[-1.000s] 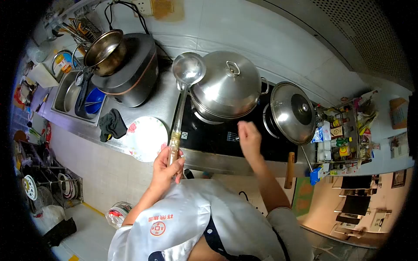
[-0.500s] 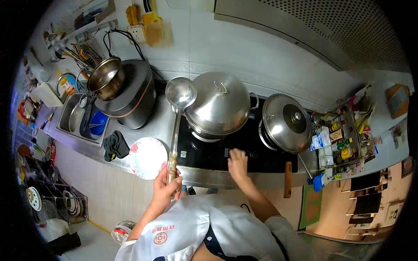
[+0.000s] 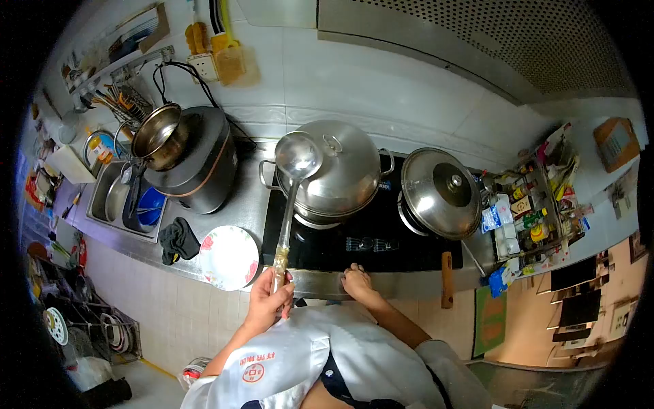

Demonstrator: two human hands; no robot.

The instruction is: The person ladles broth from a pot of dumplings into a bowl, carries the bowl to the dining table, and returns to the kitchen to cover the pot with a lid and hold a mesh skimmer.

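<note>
My left hand [image 3: 269, 300] is closed around the handle of a metal ladle [image 3: 289, 211]. Its round bowl points away from me and overlaps the lid of a large steel pot [image 3: 347, 177] in the view. I cannot tell whether bowl and lid touch. At the front edge of the black cooktop [image 3: 415, 255], my right hand [image 3: 357, 283] rests with its fingers curled in. Anything under those fingers is hidden. Left of the ladle, a white plate with red flowers [image 3: 228, 259] lies at the counter's front edge.
A lidded wok [image 3: 426, 198] sits on the right burner, its wooden handle [image 3: 447, 279] jutting past the front edge. A dark cooker [image 3: 214, 163] with a small saucepan [image 3: 157, 140] on top, a black cloth [image 3: 179, 240] and a sink [image 3: 112, 180] are left. Bottles fill a rack [image 3: 538, 225] at right.
My right hand has drawn back from above the cooktop to its front edge, and its fingers have curled. The ladle has shifted right, its bowl now farther over the large pot's lid.
</note>
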